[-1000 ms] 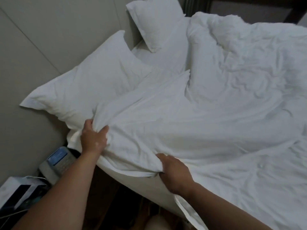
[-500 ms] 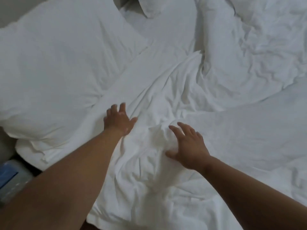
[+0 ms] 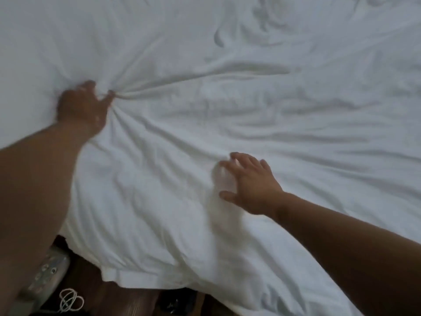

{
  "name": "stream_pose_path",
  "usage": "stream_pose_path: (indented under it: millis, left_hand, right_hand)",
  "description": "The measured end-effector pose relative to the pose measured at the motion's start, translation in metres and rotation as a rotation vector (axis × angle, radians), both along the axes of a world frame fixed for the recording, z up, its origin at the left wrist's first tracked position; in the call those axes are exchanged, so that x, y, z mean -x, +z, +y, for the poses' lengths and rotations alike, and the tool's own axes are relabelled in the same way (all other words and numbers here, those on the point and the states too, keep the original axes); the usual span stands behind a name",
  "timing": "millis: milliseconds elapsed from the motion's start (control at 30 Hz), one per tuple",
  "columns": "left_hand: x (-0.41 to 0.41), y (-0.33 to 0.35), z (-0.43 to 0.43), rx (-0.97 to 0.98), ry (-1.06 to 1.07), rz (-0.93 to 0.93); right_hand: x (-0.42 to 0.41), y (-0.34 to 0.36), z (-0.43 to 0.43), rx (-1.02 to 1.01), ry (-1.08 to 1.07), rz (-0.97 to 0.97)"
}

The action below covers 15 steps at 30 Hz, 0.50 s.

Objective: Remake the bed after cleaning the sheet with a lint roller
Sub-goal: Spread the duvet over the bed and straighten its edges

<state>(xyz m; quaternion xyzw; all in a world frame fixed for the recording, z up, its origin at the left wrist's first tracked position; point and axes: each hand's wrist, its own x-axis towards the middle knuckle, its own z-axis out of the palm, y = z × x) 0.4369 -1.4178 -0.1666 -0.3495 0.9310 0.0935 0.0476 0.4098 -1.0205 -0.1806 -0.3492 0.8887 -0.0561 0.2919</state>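
White sheet [image 3: 227, 115] rumpled; creases fan from left hand [image 3: 82, 106], seemingly gripping.

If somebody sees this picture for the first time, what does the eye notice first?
The white cover fills almost the whole view, and its creases run together at the left hand, upper left, which grips a bunch of it. The right hand, lower centre, lies on it with fingers spread.
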Motion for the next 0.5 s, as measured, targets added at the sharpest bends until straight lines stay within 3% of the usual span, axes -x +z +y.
stream_pose_path:
  millis: [67,133,233,333,400,500]
  left_hand:
    - [-0.009,-0.015,0.020,-0.223,0.010,-0.110]
    - [-0.036,-0.029,0.045,-0.376,0.053,-0.150]
    - [-0.103,-0.032,0.062,-0.366,0.131,-0.111]
    - [-0.164,-0.024,0.078,-0.482,0.211,-0.217]
    - [-0.185,-0.017,0.085,-0.430,0.109,-0.319]
    - [-0.171,-0.011,0.055,-0.194,-0.027,-0.317]
  right_hand:
    - [0.001,-0.013,0.003,-0.129,0.019,-0.095]
    - [-0.012,-0.014,0.006,-0.127,-0.008,-0.064]
    - [-0.064,0.003,0.014,0.012,-0.019,0.029]
    - [-0.129,0.011,0.040,-0.169,0.065,-0.216]
    - [-0.154,-0.003,0.057,-0.260,0.080,-0.252]
    - [-0.156,-0.013,0.056,-0.238,-0.022,-0.343]
